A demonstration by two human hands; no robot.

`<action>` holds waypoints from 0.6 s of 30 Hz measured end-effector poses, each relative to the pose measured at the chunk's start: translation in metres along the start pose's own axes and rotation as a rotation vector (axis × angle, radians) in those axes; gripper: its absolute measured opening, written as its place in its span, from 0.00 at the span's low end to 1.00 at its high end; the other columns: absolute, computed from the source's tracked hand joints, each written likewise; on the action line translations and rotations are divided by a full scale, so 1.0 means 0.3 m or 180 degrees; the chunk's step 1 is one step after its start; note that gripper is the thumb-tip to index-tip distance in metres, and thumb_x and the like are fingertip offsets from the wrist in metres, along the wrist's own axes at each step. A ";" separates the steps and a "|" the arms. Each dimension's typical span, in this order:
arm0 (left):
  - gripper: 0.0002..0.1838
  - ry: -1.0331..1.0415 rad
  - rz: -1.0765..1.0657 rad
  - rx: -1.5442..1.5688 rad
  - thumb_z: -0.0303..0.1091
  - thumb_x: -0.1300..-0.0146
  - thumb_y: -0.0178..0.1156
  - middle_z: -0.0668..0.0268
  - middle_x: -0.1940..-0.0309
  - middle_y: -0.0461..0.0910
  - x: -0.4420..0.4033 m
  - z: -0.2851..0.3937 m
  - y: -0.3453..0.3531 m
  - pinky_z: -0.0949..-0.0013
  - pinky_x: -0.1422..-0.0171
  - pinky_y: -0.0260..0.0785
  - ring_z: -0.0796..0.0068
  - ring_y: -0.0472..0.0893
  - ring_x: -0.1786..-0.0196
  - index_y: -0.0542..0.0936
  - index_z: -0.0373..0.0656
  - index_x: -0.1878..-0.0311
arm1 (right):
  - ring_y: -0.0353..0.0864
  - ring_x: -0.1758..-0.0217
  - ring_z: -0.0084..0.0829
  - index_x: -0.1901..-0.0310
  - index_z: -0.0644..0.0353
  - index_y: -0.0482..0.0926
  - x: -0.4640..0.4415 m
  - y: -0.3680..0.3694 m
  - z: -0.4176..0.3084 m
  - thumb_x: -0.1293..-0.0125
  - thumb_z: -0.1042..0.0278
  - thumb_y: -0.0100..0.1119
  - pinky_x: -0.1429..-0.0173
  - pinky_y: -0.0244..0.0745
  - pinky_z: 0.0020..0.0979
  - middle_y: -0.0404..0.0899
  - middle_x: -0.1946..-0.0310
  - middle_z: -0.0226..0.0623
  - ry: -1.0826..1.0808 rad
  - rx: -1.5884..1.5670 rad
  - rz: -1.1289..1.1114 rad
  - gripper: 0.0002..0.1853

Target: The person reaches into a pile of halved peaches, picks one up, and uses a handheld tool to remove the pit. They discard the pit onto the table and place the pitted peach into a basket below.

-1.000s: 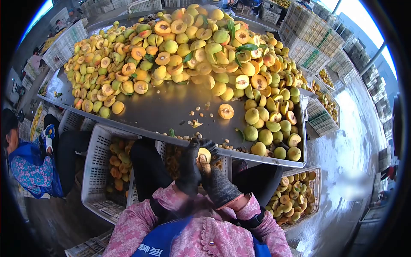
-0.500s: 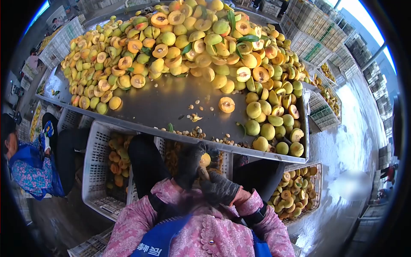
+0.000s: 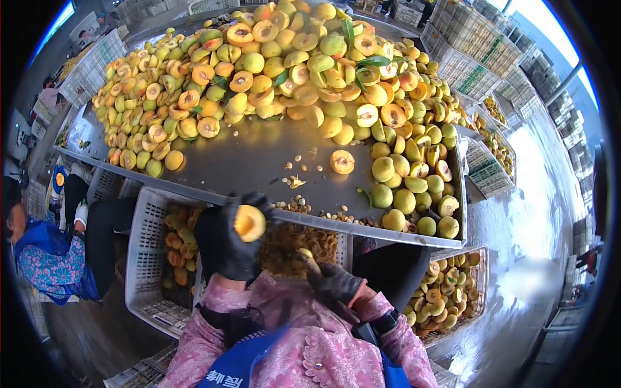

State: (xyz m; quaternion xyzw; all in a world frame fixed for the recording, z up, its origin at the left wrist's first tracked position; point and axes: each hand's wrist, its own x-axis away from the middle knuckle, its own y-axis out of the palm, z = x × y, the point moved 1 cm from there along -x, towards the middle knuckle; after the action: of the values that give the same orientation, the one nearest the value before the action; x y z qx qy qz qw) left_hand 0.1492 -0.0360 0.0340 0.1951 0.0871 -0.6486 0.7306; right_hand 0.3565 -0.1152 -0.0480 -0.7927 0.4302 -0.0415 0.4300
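Observation:
My left hand (image 3: 226, 242), in a dark glove, holds a yellow peach half (image 3: 250, 223) with its hollow cut face turned up. It is near the table's front edge, above the left crate. My right hand (image 3: 333, 284), in a dark grey glove, is closed around a short, slim tool (image 3: 310, 262) whose light-coloured end points up and left. The tool's exact kind is not clear. Below and between the hands, a crate of peels and scraps (image 3: 297, 249) sits between my knees.
A metal table (image 3: 239, 155) bears a large heap of halved peaches (image 3: 259, 71), with loose pits (image 3: 297, 205) along its front edge. Crates of peach halves stand at left (image 3: 145, 258) and right (image 3: 479, 291). Another person (image 3: 52, 252) sits at far left.
My left hand has moved left and up, away from my right hand, and the peach half's cut face now shows. My right hand stays almost in place with the tool.

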 end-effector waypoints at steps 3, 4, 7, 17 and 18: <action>0.19 -0.0157 0.0900 -0.0464 0.39 0.32 0.45 0.56 0.54 0.77 -0.096 -0.016 -0.304 0.64 0.46 0.69 0.66 0.78 0.54 0.74 0.32 0.50 | 0.75 0.76 0.46 0.61 0.64 0.71 -0.019 -0.032 -0.030 0.41 0.64 0.57 0.71 0.68 0.40 0.71 0.79 0.42 0.1961 -0.0523 -0.0747 0.13; 0.18 -0.0649 0.0908 -0.1232 0.39 0.33 0.47 0.57 0.55 0.78 -0.126 -0.003 -0.411 0.65 0.46 0.69 0.65 0.78 0.53 0.75 0.33 0.50 | 0.75 0.72 0.49 0.64 0.63 0.70 0.027 0.049 0.024 0.42 0.63 0.57 0.67 0.69 0.43 0.70 0.77 0.47 0.1902 -0.0683 -0.0516 0.13; 0.15 -0.0786 0.0520 -0.3854 0.37 0.35 0.53 0.57 0.58 0.80 -0.178 0.010 -0.487 0.67 0.47 0.69 0.61 0.78 0.54 0.77 0.36 0.52 | 0.75 0.70 0.48 0.64 0.63 0.69 0.042 0.054 0.052 0.42 0.63 0.58 0.66 0.68 0.43 0.70 0.77 0.48 0.1103 -0.0220 -0.0486 0.13; 0.27 -0.0645 -0.1455 -0.2423 0.42 0.45 0.61 0.56 0.55 0.79 -0.430 -0.264 0.394 0.64 0.46 0.69 0.61 0.79 0.53 0.72 0.34 0.46 | 0.75 0.71 0.53 0.63 0.64 0.69 0.061 -0.065 0.039 0.42 0.63 0.58 0.68 0.67 0.45 0.72 0.75 0.52 0.2252 -0.1079 -0.0352 0.14; 0.28 -0.0331 -0.1659 -0.2974 0.43 0.46 0.62 0.54 0.55 0.79 -0.433 -0.321 0.454 0.65 0.46 0.69 0.59 0.79 0.53 0.72 0.35 0.45 | 0.75 0.71 0.53 0.62 0.64 0.69 0.067 -0.081 0.041 0.42 0.63 0.59 0.68 0.68 0.46 0.72 0.75 0.53 0.2214 -0.1051 -0.0246 0.15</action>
State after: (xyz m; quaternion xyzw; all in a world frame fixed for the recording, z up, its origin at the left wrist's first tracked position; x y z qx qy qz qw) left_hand 0.2764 0.1322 0.0193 -0.2112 0.3756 -0.7094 0.5577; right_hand 0.3902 -0.1154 -0.0445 -0.8055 0.5210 -0.2542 0.1231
